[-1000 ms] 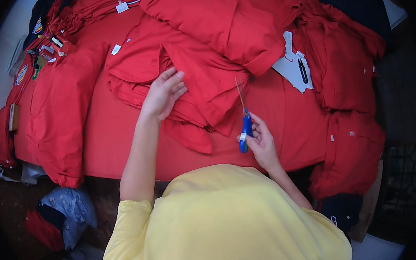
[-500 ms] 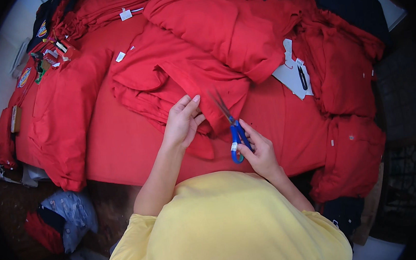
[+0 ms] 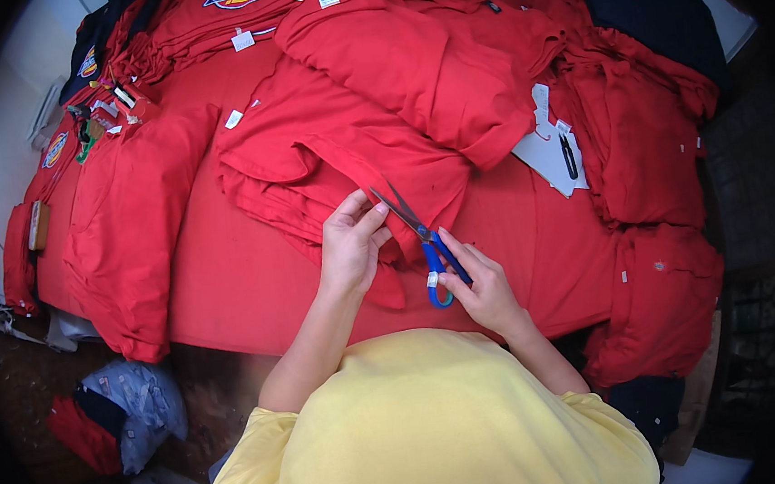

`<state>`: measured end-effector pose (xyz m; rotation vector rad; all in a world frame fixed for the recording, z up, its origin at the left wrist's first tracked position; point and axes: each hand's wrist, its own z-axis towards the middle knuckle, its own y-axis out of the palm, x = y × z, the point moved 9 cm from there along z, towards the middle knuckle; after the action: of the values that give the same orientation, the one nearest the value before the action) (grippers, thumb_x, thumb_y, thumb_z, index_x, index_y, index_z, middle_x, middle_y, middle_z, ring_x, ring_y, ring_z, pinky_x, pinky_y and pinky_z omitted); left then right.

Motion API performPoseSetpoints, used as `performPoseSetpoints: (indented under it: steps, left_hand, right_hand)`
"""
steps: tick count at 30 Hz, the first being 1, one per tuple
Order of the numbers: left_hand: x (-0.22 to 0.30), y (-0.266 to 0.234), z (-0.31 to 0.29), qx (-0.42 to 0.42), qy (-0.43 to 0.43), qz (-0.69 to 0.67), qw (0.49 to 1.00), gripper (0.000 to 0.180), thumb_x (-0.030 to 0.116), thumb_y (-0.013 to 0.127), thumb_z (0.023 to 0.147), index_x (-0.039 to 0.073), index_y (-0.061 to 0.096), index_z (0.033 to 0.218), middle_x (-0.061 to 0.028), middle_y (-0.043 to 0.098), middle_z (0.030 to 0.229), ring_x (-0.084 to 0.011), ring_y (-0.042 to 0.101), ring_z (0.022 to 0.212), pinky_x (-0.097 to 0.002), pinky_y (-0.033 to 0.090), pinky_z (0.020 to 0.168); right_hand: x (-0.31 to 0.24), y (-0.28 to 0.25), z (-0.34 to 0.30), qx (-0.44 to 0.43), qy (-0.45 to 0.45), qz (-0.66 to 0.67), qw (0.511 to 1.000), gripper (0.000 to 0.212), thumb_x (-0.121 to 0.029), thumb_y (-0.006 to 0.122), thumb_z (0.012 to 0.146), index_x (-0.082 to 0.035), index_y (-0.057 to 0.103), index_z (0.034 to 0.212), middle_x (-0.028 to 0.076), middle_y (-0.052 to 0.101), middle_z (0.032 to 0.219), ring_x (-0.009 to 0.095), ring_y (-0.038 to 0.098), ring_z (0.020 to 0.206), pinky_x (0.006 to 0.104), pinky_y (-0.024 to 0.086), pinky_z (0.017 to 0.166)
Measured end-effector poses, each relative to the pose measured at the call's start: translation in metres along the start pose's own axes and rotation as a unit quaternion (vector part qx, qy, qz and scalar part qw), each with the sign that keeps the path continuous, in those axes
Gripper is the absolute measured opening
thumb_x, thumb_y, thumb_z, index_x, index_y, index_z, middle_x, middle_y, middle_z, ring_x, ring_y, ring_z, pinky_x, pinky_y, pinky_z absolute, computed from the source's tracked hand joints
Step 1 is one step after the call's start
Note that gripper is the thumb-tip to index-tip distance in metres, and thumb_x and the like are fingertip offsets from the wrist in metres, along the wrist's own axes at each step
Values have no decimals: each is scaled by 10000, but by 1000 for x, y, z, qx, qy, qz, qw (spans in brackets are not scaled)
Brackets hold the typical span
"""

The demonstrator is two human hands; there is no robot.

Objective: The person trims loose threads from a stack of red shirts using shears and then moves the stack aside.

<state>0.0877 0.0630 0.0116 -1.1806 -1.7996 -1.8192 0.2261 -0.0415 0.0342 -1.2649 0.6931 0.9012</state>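
Note:
My right hand (image 3: 487,289) is closed round the blue handles of a pair of scissors (image 3: 431,252). The dark blades stand apart, and their tips point up and left, close to my left fingertips. My left hand (image 3: 351,245) has its thumb and forefinger pinched together over a red garment (image 3: 372,157). What lies in that pinch is too small to make out. The garment is spread in loose folds in front of me, one flap lifted near the blades.
Heaped red garments (image 3: 136,225) line the left, with more (image 3: 638,131) on the right. Thread snips (image 3: 568,155) lie on a white card (image 3: 535,148). Red cloth (image 3: 227,291) covers the table. Dark garments (image 3: 647,17) rest at the far right; a clear plastic bag (image 3: 150,406) sits lower left.
The scissors have tilted further left, and their tips have come to my left fingertips. The blades are spread wider. The whole view has shifted slightly.

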Motion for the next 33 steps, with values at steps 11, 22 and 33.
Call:
performPoseSetpoints:
  steps: [11, 22, 33]
  left_hand:
    - [0, -1, 3, 7, -5, 7, 1000, 226, -21, 538, 887, 6, 576, 1108, -78, 631, 1061, -159, 632, 929, -299, 561, 757]
    - [0, -2, 2, -10, -7, 47, 999, 310, -40, 543, 874, 28, 538, 1176, -66, 611, 1083, -149, 621, 953, -293, 561, 758]
    - [5, -9, 9, 1, 31, 18, 999, 375, -43, 557, 862, 19, 506, 1228, -53, 606, 1084, -135, 604, 966, -286, 498, 844]
  right_hand:
    - [19, 5, -1, -15, 79, 161, 984, 524, 11, 559, 862, -27, 422, 1367, 83, 575, 909, 97, 560, 696, 247, 474, 643]
    - [11, -1, 4, 20, -5, 108, 994, 507, 6, 555, 854, -41, 454, 1349, 87, 579, 882, 91, 567, 690, 238, 472, 645]
    - [30, 4, 8, -33, 106, 161, 981, 509, -31, 587, 859, -67, 462, 1352, 101, 618, 994, 112, 574, 772, 262, 491, 727]
